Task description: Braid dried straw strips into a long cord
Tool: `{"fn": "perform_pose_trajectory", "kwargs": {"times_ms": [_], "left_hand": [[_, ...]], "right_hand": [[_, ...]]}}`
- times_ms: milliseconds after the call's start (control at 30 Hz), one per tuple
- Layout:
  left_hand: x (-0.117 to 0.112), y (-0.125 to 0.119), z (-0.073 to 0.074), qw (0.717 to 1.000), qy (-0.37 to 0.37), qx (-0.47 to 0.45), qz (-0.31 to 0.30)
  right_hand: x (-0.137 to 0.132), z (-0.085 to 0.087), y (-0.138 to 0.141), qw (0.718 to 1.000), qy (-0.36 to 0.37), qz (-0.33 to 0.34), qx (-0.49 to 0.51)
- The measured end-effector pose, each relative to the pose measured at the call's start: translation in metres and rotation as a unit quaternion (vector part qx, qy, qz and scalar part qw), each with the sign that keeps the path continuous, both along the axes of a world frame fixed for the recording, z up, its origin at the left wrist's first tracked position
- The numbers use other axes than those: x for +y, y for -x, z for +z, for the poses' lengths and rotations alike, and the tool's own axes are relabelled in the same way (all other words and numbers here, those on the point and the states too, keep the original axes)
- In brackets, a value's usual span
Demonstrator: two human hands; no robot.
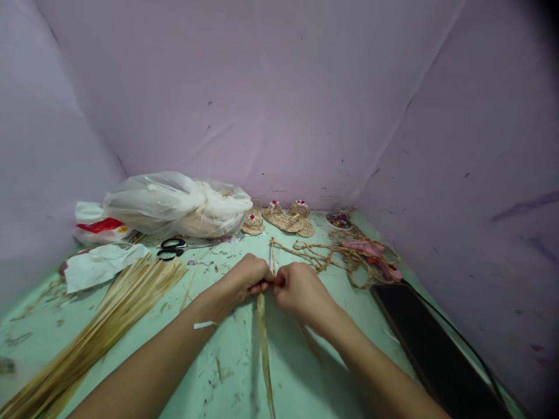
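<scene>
My left hand (253,274) and my right hand (293,285) meet at the middle of the table, both with fingers closed. Between them they pinch dried fibre strips, and a short twisted cord (273,256) rises from the fingertips away from me. One long flat fibre strip (263,343) hangs down toward me from under my left hand. Below my right hand another strip (311,343) shows blurred. The twisted rope (301,251) beyond my hands runs right into a loose coil; whether it joins the cord is hard to tell.
A bundle of dried strips (109,317) lies left, near black-handled scissors (172,249). Behind stand a white plastic bag (174,206) and small woven pieces (282,218) with red beads. A bead dish (339,219) is back right. A dark flat slab (432,343) lies right, beside a black cable.
</scene>
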State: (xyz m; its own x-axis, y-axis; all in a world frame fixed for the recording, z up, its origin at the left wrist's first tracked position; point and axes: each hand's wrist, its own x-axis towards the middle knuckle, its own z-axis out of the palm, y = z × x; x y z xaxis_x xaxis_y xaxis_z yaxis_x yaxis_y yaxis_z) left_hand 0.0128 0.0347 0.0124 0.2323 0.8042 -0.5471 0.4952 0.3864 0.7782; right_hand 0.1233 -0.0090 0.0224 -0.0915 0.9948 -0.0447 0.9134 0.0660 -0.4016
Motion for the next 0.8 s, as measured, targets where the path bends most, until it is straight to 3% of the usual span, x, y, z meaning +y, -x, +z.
{"fn": "perform_pose_trajectory", "kwargs": {"times_ms": [100,233,333,400,467,533,600,667,800], "left_hand": [[0.000,0.002,0.002,1.000,-0.011,-0.027,-0.003],[0.003,0.008,0.000,0.998,-0.024,-0.045,-0.048],[0.008,0.012,-0.003,0.994,-0.022,-0.073,-0.078],[0.010,0.014,-0.006,0.992,-0.013,-0.093,-0.084],[0.011,0.016,-0.008,0.991,-0.009,-0.101,-0.085],[0.012,0.017,-0.011,0.992,-0.012,-0.092,-0.087],[0.013,0.018,-0.013,0.992,-0.017,-0.078,-0.097],[0.014,0.019,-0.013,0.991,-0.020,-0.072,-0.115],[0.010,0.016,-0.005,0.988,-0.029,-0.059,-0.137]], "right_hand": [[-0.007,0.005,0.007,0.999,-0.013,0.016,-0.032],[0.001,0.006,-0.008,0.996,0.032,0.060,0.052],[0.015,0.004,-0.024,0.985,0.028,-0.026,0.166],[0.021,0.000,-0.029,0.951,0.074,-0.107,0.279],[0.022,-0.004,-0.026,0.890,0.174,-0.140,0.398],[0.020,-0.007,-0.019,0.829,0.258,-0.126,0.479],[0.017,-0.010,-0.012,0.801,0.295,-0.100,0.512],[0.015,-0.011,-0.007,0.806,0.289,-0.092,0.509],[0.017,-0.016,-0.006,0.873,0.227,-0.103,0.418]]}}
